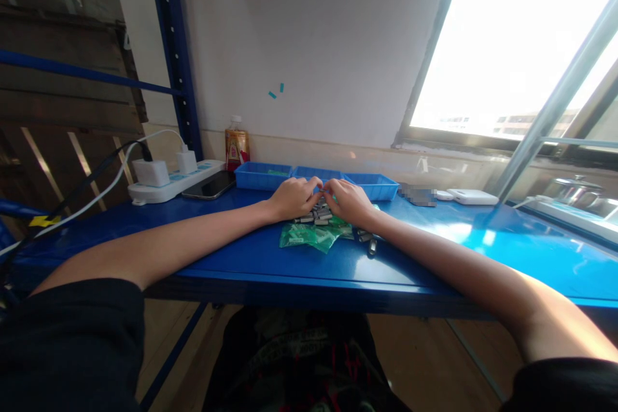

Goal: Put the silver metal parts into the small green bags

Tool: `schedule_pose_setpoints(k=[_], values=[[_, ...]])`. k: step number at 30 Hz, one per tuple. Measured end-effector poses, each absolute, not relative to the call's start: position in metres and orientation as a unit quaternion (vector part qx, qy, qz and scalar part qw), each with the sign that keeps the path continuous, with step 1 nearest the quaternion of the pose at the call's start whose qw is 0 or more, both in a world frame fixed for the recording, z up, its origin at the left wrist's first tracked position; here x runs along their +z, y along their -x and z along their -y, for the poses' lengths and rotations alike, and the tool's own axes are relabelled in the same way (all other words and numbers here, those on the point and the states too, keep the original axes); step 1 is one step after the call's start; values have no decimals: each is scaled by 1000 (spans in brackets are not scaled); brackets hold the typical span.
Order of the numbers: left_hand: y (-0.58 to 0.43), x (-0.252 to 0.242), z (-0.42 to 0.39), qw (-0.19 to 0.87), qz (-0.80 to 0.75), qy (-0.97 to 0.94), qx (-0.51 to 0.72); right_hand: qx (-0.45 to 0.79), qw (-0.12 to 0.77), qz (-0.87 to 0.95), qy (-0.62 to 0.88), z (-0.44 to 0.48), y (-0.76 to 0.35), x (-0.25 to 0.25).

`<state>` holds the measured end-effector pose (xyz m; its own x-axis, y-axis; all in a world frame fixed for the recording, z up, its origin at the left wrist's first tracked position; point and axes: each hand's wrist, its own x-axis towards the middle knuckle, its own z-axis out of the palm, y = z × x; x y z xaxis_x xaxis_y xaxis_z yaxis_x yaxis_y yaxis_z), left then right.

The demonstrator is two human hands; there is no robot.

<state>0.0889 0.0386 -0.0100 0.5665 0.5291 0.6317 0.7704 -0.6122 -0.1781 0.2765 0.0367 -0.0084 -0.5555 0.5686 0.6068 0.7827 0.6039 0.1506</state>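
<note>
My left hand [297, 197] and my right hand [348, 199] meet fingertip to fingertip above a pile of small metal cylinders [320, 214]. Both hands are closed in a pinch; whatever is between the fingers is too small to make out. Under and around the pile lie green plastic bags [309, 237]. A few loose cylinders [372, 247] rest on the blue table right of the bags, near my right wrist. Behind my hands stand a left blue tray [261, 179] with something green inside, a middle blue tray [309, 172] and a right blue tray [383, 190].
The blue table [241, 254] has a raised front edge. At the left are a power strip [159, 192] with cables, a phone [210, 185] and a bottle [237, 145]. White boxes [476, 197], another power strip [574, 215] and a metal pot [574, 190] stand at the right.
</note>
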Motion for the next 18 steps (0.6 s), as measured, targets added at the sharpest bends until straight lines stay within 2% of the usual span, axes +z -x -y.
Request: schedule_pose_setpoints(k=[18], values=[[-89, -11, -40, 265, 390, 848, -241, -202, 273, 859, 382, -37, -276, -10]])
